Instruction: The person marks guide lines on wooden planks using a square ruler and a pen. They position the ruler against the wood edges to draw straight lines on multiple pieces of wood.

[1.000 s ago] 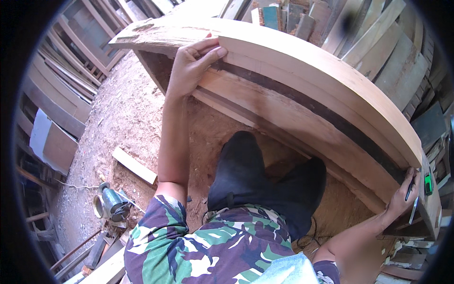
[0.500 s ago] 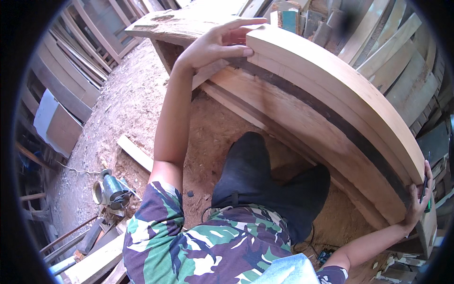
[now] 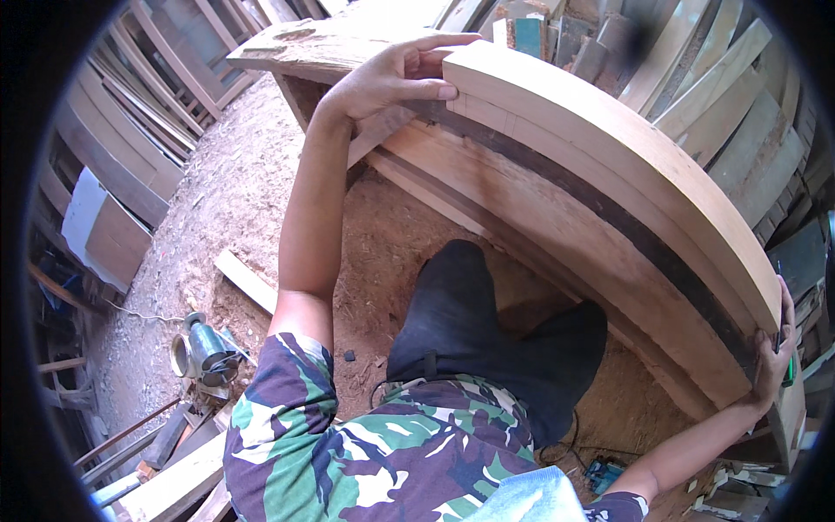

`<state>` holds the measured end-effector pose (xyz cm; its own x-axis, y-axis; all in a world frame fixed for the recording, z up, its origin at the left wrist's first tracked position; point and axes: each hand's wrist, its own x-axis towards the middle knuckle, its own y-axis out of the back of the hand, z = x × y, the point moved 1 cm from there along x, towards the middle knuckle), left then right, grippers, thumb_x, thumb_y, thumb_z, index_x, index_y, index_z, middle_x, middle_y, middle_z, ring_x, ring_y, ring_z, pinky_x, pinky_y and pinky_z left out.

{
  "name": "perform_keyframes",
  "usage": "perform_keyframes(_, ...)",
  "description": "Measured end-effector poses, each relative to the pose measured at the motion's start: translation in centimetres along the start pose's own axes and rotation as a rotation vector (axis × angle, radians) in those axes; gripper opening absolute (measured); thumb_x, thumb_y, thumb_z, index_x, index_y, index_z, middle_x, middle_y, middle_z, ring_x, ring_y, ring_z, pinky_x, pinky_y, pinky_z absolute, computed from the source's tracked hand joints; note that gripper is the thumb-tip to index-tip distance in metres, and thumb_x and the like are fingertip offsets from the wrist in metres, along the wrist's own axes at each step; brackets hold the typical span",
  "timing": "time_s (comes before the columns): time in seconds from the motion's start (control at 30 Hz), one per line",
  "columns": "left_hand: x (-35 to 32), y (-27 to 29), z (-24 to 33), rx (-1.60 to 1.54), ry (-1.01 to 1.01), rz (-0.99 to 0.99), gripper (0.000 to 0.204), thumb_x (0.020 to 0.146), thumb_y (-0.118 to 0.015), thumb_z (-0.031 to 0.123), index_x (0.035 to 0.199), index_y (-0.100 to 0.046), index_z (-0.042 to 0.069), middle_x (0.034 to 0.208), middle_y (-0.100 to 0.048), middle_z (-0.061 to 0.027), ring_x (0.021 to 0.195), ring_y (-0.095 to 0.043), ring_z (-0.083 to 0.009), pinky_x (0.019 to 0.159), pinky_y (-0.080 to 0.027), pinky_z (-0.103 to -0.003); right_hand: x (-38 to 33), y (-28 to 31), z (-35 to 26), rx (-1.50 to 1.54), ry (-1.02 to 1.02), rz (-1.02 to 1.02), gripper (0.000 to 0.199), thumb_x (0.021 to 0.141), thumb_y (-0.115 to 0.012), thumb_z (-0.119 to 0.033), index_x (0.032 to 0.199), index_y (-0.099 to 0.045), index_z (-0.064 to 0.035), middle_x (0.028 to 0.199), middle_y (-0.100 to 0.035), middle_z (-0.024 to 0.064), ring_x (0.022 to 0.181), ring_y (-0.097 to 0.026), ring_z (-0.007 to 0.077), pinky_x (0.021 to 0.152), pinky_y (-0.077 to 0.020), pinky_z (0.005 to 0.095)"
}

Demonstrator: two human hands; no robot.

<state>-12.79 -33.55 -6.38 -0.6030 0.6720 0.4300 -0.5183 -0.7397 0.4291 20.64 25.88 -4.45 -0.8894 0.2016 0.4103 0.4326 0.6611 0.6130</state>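
A pale, thick wooden board (image 3: 609, 117) lies along the top of a workbench, with pencil-like lines on its near face toward the left end. A seam along that face suggests a second piece below it, though I cannot tell for sure. My left hand (image 3: 387, 83) is closed around the board's left end, thumb on the near side and fingers over the far side. At the right end my right hand (image 3: 772, 352) grips the board, its thumb on the near face. A slim dark item with a green part (image 3: 790, 372) shows beside the right hand; its kind is unclear.
The wooden workbench (image 3: 557, 204) runs across in front of my knees. A green power tool (image 3: 210, 348) and a loose wood strip (image 3: 245, 280) lie on the dusty floor to the left. Planks (image 3: 739, 113) lean at the back right. A teal tool (image 3: 603, 475) lies near my right forearm.
The board has shifted slightly to the left, and both hands have moved with it, keeping their hold on its ends.
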Motion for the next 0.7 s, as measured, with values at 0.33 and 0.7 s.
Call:
perform_keyframes(0.33,1.0,1.0,-0.6,0.014,0.003,-0.106,0.081,0.096,-0.084,0.016,0.165,-0.044,0.002,0.141,-0.07,-0.0126,0.127,-0.066,-0.0176,0.114,-0.051,-0.032,-0.3,0.5,0.7,-0.003,0.01,-0.03,0.116,0.076,-0.086,-0.068,0.161,-0.048,0.0014,0.155,-0.06,0.0127,0.14,-0.058,0.0209,0.119,-0.0426,0.0379)
perform_keyframes(0.7,1.2,1.4,-1.2,0.083,-0.004,-0.106,0.084,0.094,-0.083,0.021,0.164,-0.044,-0.001,0.138,-0.07,-0.0175,0.12,-0.071,-0.0218,0.104,-0.059,-0.035,-0.1,1.4,1.5,0.005,0.006,-0.097,0.11,0.08,-0.086,-0.062,0.162,-0.048,0.0007,0.158,-0.057,0.0127,0.143,-0.055,0.0225,0.123,-0.0395,0.0403)
